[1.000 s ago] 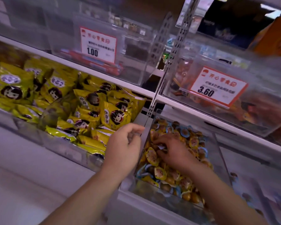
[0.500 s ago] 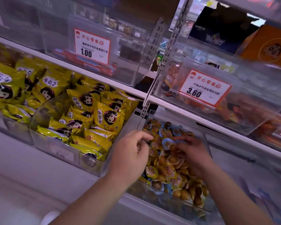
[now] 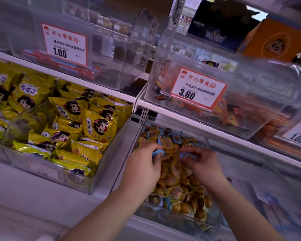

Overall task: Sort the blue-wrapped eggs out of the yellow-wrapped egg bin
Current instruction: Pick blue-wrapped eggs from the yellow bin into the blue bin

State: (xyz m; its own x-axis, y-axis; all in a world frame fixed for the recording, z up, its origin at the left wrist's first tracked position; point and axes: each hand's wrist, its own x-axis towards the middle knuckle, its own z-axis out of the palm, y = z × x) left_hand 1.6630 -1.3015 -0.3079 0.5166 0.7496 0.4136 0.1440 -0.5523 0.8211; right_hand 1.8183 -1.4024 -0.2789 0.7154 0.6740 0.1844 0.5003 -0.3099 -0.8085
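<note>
Over egg bin (image 3: pixel 209 222) on lower shelf: left hand (image 3: pixel 142 168) pinches blue egg (image 3: pixel 158 152) at fingertips, above yellow eggs (image 3: pixel 176 192). Right hand (image 3: pixel 202 165) curled into pile, grasp unclear. More blue eggs at bin's back. Yellow snack packs (image 3: pixel 97 126) in left bin.

The egg bin (image 3: pixel 205 141) sits on the lower shelf, right of the pouch bin (image 3: pixel 101 181), which stands just beside it. Both hands reach into the egg bin: the left hand (image 3: pixel 142 169) at its left side, the right hand (image 3: pixel 203 164) right of it, eggs (image 3: pixel 175 171) between and beneath them. On the shelf (image 3: pixel 101 87) above stand two more bins, each with a price card (image 3: pixel 66 43) in front, the right card (image 3: pixel 198 89) directly above the eggs.
</note>
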